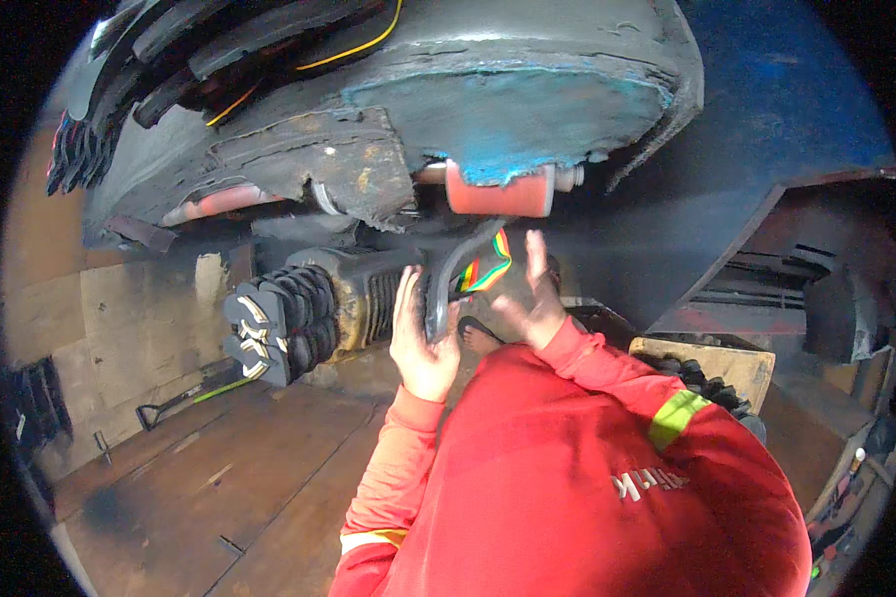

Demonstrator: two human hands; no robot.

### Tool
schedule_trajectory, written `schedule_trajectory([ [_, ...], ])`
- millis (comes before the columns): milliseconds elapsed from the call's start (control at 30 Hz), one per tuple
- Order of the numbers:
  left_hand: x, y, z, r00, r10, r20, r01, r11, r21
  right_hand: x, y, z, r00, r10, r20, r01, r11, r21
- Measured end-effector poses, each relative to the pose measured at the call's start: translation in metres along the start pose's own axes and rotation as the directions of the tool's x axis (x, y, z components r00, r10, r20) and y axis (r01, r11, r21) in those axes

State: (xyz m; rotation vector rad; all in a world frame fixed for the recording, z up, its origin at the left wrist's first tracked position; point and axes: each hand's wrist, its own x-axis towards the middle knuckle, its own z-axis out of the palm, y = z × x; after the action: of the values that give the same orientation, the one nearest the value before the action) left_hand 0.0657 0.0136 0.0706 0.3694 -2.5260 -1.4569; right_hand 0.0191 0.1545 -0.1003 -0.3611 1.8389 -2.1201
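My left hand (425, 343) has a flip-flop sandal between its thumb and upright fingers. The sandal's dark grey sole (449, 279) stands on edge and curves up toward a red-orange drum (499, 191). Whether its tip touches the drum is hard to tell. A striped strap (488, 273) in green, yellow and red sticks out on the sole's right side. My right hand (539, 303) is open with fingers apart, just right of the strap and not gripping it. Over the drum hangs a dust-covered hood (507, 109) with blue patches.
Stacked dark sandals (279, 318) stand left of my left hand, beside a motor-like ribbed housing (368, 298). A wooden box (756, 370) with dark pieces sits at my right. Dark strips lie on top of the machine. A green-and-black handled tool (194, 398) lies on the floor at left.
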Motion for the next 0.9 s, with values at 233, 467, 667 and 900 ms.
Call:
schedule_trajectory([
  [233, -0.008, 0.021, -0.016, 0.995, 0.097, -0.040, -0.092, 0.991, 0.099, 0.061, 0.037, 0.008, 0.813, 0.286, 0.507, -0.581, 0.354, 0.733],
  [467, 0.008, 0.005, 0.004, 0.992, 0.120, -0.030, -0.112, 0.974, 0.196, 0.082, 0.036, 0.010, 0.787, 0.346, 0.511, -0.604, 0.260, 0.753],
  [667, 0.017, -0.025, 0.023, 0.991, 0.133, -0.007, -0.123, 0.936, 0.330, 0.069, 0.039, -0.034, 0.609, 0.702, 0.369, -0.679, 0.223, 0.699],
  [900, 0.017, 0.009, -0.005, 0.993, 0.014, -0.114, 0.010, 0.978, 0.209, 0.070, 0.030, -0.013, 0.742, 0.537, 0.401, -0.624, 0.334, 0.706],
])
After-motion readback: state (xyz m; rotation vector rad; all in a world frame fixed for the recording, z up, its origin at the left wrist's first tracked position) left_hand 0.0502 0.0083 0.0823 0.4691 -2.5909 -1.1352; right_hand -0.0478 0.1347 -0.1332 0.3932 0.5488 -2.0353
